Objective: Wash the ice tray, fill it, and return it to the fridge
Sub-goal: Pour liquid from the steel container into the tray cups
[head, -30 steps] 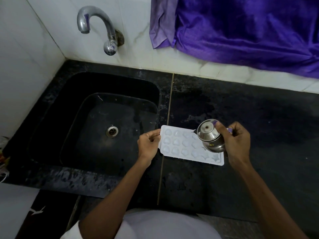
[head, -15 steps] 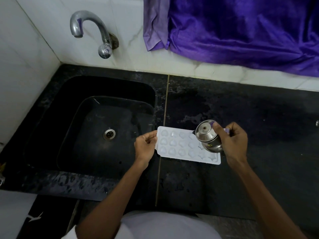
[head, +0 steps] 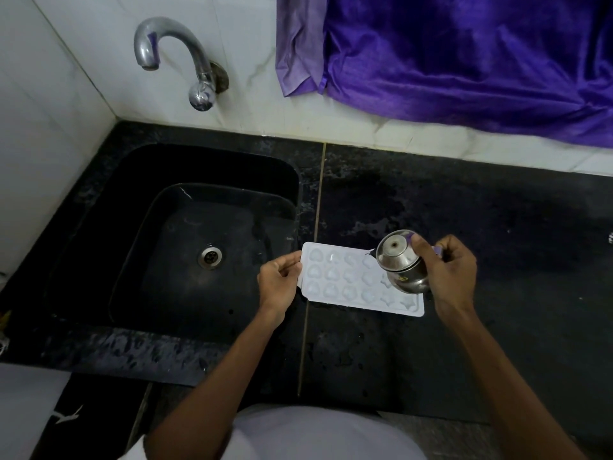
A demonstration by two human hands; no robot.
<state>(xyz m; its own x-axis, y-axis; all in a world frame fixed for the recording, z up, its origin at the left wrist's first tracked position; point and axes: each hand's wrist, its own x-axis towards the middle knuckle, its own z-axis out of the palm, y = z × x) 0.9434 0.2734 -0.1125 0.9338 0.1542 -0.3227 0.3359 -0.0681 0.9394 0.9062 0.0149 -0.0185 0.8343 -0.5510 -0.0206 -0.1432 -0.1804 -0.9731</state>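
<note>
Filling step, judged from the pose. Tray (head: 351, 280) lies flat on the table (head: 497, 260), its left end at the sink (head: 205, 247) edge. Left hand (head: 278, 283) pinches that end, thumb on top, fingers curled under the rim. Right hand (head: 447, 273) is wrapped around a small steel pot (head: 399, 263), which hangs tipped above the tray's right part, its mouth turned away from the camera toward the far cells.

How to do it well, as I read it:
- Keep the left-hand pinch firm and the tray level; it looks thin and light, so a lifted corner would spill from one cell into the next.
- Pour slowly and low. The cells look shallow and shaped, so a heavy stream would splash out.
- Walk the pot leftward, toward the left hand, row by row.
- Stop short of the rim in each cell; the tray must yet be carried to the fridge.

Hard to make out:
- No stream shows clearly. There is only a thin bright sliver at the pot's left edge, and I cannot say whether it is water.
- Which cells hold water is unclear; all look pale and glossy.
- The pot hides the cells beneath it, and its mouth is out of sight.
- The right palm is hidden behind the pot; a purple bit shows between the fingers, nature unclear.
- The fridge is not in view.
- The tap (head: 172, 58) shows no flow.
</note>
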